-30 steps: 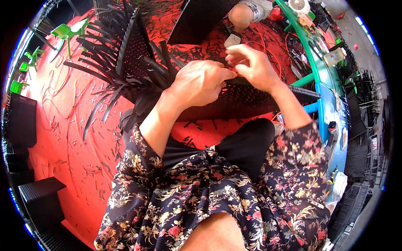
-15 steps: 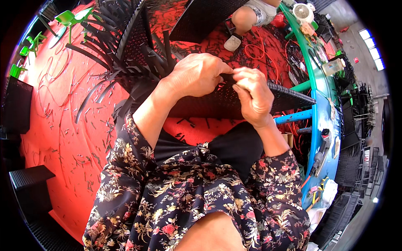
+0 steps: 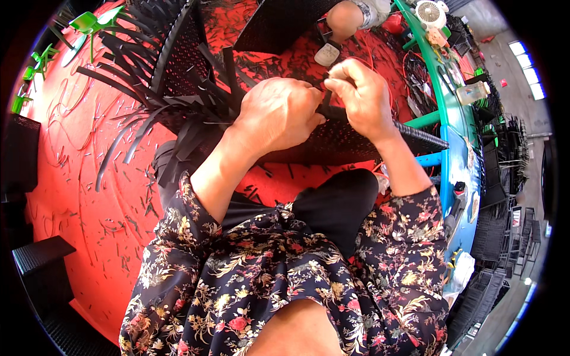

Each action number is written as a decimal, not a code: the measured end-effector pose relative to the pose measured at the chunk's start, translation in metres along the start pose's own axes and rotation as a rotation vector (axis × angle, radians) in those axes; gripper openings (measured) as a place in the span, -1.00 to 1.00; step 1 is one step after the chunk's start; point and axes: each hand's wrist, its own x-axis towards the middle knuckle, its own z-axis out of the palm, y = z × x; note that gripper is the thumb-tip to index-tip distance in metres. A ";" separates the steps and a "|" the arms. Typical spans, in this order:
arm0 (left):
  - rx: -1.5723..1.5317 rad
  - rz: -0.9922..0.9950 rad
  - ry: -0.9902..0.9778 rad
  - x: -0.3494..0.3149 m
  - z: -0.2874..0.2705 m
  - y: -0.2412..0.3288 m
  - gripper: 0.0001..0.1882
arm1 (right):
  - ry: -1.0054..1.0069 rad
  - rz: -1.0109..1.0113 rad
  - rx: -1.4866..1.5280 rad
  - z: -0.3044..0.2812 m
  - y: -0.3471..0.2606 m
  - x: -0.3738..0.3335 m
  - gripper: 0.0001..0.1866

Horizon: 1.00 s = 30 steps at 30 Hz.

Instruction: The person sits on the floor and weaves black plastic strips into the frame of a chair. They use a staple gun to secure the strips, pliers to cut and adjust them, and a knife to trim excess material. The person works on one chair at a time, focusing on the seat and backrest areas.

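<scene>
A black woven furniture piece (image 3: 350, 139) of flat plastic strips lies across in front of me, above my lap. Over its upper edge my left hand (image 3: 279, 113) is closed in a fist, its fingertips curled under, so what it grips is hidden. Just to the right, my right hand (image 3: 365, 98) is raised, thumb and forefinger pinching the end of a short black strip (image 3: 326, 98) that stands up from the edge. Many loose black strip ends (image 3: 127, 65) fan out to the left of my left wrist.
Strip scraps litter the red floor (image 3: 89, 196). On the right runs a blue and green table (image 3: 454, 160) with a fan (image 3: 430, 13) and a jar (image 3: 473, 93). Another person's leg (image 3: 345, 21) is beyond a second woven panel (image 3: 279, 26). Green chairs (image 3: 84, 22) stand far left.
My right hand has moved up and away from the left, drawing the strip upward. My left hand has shifted slightly, fingers now curled tighter.
</scene>
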 end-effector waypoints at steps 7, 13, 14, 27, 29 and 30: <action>0.035 -0.060 0.123 -0.006 0.000 0.010 -0.74 | -0.322 0.349 0.308 0.001 0.024 0.016 -0.90; 0.023 0.010 0.113 -0.006 -0.006 0.011 -0.74 | -0.414 0.441 0.381 0.005 0.026 0.021 -0.90; 0.027 0.023 0.107 -0.007 -0.006 0.009 -0.75 | -0.419 0.456 0.390 0.007 0.028 0.022 -0.90; 0.024 0.042 0.054 0.001 0.010 -0.003 -0.80 | 0.064 -0.095 -0.494 -0.068 0.027 -0.071 -0.40; -0.004 0.073 0.091 -0.004 0.010 -0.008 -0.82 | 0.047 -0.034 -0.715 -0.075 0.050 -0.101 -0.29; -0.010 0.075 0.058 -0.003 0.010 -0.008 -0.82 | 0.036 -0.050 -0.798 -0.080 0.064 -0.114 -0.29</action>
